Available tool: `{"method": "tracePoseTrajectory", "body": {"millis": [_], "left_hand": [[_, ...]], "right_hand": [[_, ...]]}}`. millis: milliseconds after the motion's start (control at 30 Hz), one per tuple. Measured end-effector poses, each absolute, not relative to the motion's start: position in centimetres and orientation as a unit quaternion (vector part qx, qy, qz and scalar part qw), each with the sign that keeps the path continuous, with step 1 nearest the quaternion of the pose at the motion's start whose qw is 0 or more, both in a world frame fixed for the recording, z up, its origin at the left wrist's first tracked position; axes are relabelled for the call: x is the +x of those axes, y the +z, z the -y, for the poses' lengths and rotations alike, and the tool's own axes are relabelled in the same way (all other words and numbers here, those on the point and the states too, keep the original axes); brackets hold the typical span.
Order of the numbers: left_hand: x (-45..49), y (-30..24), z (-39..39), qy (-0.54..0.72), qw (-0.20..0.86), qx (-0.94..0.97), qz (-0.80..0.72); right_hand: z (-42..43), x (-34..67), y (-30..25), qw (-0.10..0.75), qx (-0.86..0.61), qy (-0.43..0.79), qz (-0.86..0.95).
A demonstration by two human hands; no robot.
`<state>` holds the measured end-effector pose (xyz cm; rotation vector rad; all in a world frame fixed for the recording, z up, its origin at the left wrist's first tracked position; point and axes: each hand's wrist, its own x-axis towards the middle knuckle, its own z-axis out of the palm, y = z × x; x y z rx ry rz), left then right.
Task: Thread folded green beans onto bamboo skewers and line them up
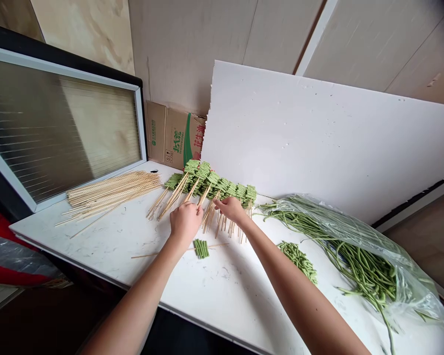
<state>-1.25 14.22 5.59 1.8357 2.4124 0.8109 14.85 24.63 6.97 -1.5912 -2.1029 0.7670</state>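
Observation:
A pile of bean skewers (210, 178), short green bean pieces threaded side by side on thin wooden sticks, lies along the foot of the white board. My left hand (186, 222) is closed at the sticks on the pile's near side; its fingertips are partly hidden. Just to its right, my right hand (231, 208) pinches sticks of the same pile between thumb and fingers. How many sticks each hand holds I cannot tell. Nearer to me, one separate bean skewer (201, 249) lies flat on the white tabletop (222, 291), its stick pointing left and right.
Bare wooden skewers (113, 193) lie heaped at the left, beside a framed ribbed-glass panel (66, 128). Cut bean pieces (299, 261) form a small heap at right, next to long beans (358, 261) in a clear plastic bag (410, 276). Behind stand a cardboard box (175, 133) and a white board (318, 133).

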Motion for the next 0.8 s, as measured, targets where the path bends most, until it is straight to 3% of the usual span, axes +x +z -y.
{"method": "tracePoseTrajectory", "body": {"millis": [433,667,800], "left_hand": [[-1.8,5.7,-14.3,0.258,0.015,0.585,-0.769],[-1.9,5.7,-14.2,0.256,0.011,0.587,-0.768],[-2.0,5.5,-14.2,0.254,0.001,0.586,-0.77]], "right_hand": [[-26.2,12.5,5.0,0.126,-0.616,0.172,0.758],[-26.1,11.6,5.8,0.117,-0.64,0.078,0.755],[-25.9,12.1,6.5,0.139,-0.636,0.093,0.754]]}}
